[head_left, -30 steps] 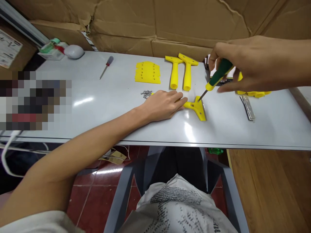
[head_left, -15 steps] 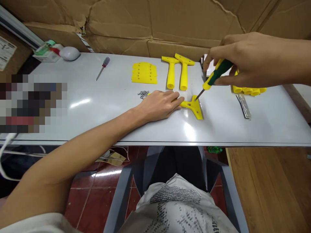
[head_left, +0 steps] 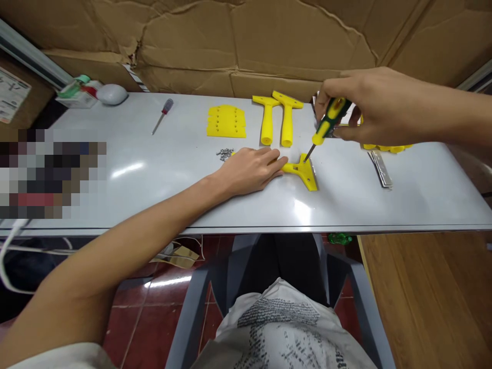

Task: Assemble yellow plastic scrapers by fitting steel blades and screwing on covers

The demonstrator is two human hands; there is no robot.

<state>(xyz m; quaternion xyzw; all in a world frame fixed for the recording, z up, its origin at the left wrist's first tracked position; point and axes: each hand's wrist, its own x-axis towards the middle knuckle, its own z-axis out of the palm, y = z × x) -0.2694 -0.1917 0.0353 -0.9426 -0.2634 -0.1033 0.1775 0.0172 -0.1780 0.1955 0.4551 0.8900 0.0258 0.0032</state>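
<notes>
A yellow scraper lies flat on the table, its head pointing right. My left hand is closed over its handle and presses it down, hiding most of the handle. In my right hand is a green and yellow screwdriver, tilted, with its tip at the upper screw hole of the scraper head. The fingers wrap loosely about the top of the screwdriver handle. Small screws lie in a pile just left of my left hand.
Two yellow scrapers and yellow plastic plates lie at the back. A small screwdriver rests further left. Metal blades and more yellow handles are at right. Cardboard stands behind the table.
My right hand has turned on the screwdriver, whose handle now stands more upright. The tip stays at the same hole and my left hand keeps its hold. The whole view has shifted slightly.
</notes>
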